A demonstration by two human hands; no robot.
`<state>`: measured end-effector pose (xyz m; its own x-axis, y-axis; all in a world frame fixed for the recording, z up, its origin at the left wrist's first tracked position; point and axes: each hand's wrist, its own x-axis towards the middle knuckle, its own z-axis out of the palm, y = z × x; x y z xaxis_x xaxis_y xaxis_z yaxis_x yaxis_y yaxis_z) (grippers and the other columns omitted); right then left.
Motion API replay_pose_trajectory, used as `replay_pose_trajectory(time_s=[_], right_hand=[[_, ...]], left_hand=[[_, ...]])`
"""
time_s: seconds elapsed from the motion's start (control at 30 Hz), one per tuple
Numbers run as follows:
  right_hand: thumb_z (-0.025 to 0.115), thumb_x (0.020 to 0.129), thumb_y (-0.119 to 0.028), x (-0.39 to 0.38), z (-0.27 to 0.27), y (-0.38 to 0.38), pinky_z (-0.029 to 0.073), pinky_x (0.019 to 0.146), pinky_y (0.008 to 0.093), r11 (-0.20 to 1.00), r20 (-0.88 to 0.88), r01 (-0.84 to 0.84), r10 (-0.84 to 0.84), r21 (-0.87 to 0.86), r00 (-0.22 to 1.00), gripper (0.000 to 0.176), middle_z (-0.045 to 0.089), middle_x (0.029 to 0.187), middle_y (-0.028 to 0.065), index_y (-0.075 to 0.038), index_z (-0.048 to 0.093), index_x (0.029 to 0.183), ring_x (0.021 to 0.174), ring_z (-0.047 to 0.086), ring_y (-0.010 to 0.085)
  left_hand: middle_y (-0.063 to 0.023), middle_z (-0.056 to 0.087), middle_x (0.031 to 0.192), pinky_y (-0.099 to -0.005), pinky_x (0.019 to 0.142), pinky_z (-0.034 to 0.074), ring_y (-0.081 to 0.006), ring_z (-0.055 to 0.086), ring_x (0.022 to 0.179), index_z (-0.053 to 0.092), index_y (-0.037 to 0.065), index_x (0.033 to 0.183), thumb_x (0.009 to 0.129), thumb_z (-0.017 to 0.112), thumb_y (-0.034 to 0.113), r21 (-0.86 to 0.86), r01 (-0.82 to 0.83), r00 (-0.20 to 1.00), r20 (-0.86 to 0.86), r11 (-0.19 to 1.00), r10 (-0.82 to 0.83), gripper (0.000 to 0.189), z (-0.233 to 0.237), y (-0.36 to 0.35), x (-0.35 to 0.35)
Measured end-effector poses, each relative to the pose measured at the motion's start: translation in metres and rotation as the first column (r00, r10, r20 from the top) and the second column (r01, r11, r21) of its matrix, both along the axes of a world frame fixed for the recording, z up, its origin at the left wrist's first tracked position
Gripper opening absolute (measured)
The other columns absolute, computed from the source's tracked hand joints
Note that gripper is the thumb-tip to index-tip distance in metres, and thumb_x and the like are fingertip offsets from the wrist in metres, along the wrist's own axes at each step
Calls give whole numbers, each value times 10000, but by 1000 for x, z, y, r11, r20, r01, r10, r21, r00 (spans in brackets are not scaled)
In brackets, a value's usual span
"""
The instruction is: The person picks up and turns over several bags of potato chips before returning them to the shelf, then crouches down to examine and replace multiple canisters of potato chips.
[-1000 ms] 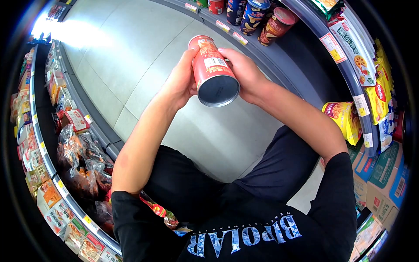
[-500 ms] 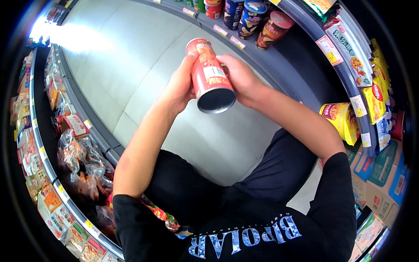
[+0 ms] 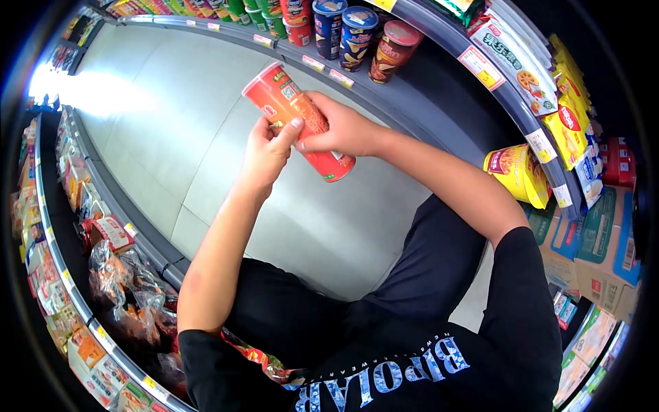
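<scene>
A red snack canister with a plastic lid is held above the aisle floor, tilted with its lid end toward the upper left. My right hand wraps around its middle from the right side. My left hand pinches it from the left, thumb pressed on the printed front and the other fingers partly hidden. Beyond my hands, on the bottom shelf, stand a brown canister with a red lid and blue canisters.
Grey shelving with price tags curves along the right. A yellow noodle tub sits by my right forearm, with cardboard boxes below it. Plastic-wrapped packs fill the left shelf. Pale floor tiles lie between.
The canister has turned from showing its metal base to lying slantwise, printed side up. My left hand has moved down and left along it; the view has shifted slightly.
</scene>
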<state>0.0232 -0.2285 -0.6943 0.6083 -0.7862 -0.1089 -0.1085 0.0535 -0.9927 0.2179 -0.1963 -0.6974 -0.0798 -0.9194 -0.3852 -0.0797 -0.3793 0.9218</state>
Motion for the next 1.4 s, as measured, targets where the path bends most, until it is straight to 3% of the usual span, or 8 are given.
replay_pose_trajectory(time_s=[0.17,0.2,0.4,0.63,0.77,0.97,1.2,1.4], right_hand=[[775,761,-185,0,-7,6,520,856,361,940,-210,91,-167,-329,963,567,639,1080,156,-14,500,1226,995,655,232],[841,682,-297,1,-8,4,507,929,438,938,-215,110,-188,-328,958,716,646,1150,226,3,506,1239,1068,638,395],[804,677,-216,-1,2,4,504,928,452,966,-374,115,-197,-232,906,659,659,1130,225,2,524,1233,1084,633,389],[823,674,-131,-55,-45,-18,494,952,433,716,-266,133,-416,-686,869,772,640,1104,143,-52,503,1372,1061,610,317],[834,670,-81,-114,-22,-44,520,969,387,827,-305,58,-270,-559,914,770,650,1224,140,-57,529,1376,1143,631,259],[874,687,-165,-207,-32,-58,447,1080,376,886,-418,282,-429,-369,800,776,636,1316,120,-38,531,1372,1226,600,243],[900,676,-228,-244,-86,-77,466,1059,382,651,-324,665,-759,-366,565,726,645,1302,124,-40,568,1294,1201,621,253],[900,684,-216,-240,-89,-76,487,1029,377,582,-301,708,-813,-400,499,698,664,1271,116,-45,579,1280,1158,644,240]], left_hand=[[-130,616,1165,-351,840,519,-173,618,923,504,-26,1306,818,834,322,-152,24,993,116,988,-7,684,-13,4,-12],[-130,617,1163,-345,830,520,-172,619,913,502,-27,1308,814,837,327,-149,28,990,139,988,-7,694,-13,4,-13],[-123,621,1167,-312,728,520,-128,591,794,495,-43,1306,804,830,303,-162,90,972,229,983,-51,696,-16,1,-8],[-109,584,1216,-306,690,506,-110,552,722,477,-39,1346,841,761,243,-148,229,943,277,962,-182,644,-6,1,-13],[-121,603,1202,-339,734,515,-154,581,748,463,-30,1364,862,720,228,-117,284,913,337,952,-231,621,-10,-1,-19],[-139,633,1173,-379,792,524,-217,629,796,458,-27,1369,873,686,224,-73,313,879,400,947,-260,601,-10,-1,-20],[-121,640,1144,-355,756,520,-185,610,767,478,-16,1354,890,679,222,-80,355,853,437,932,-287,559,-16,-1,-19],[-111,643,1128,-352,735,520,-171,601,739,494,-5,1337,902,672,215,-93,386,838,452,918,-307,519,-23,1,-19]])
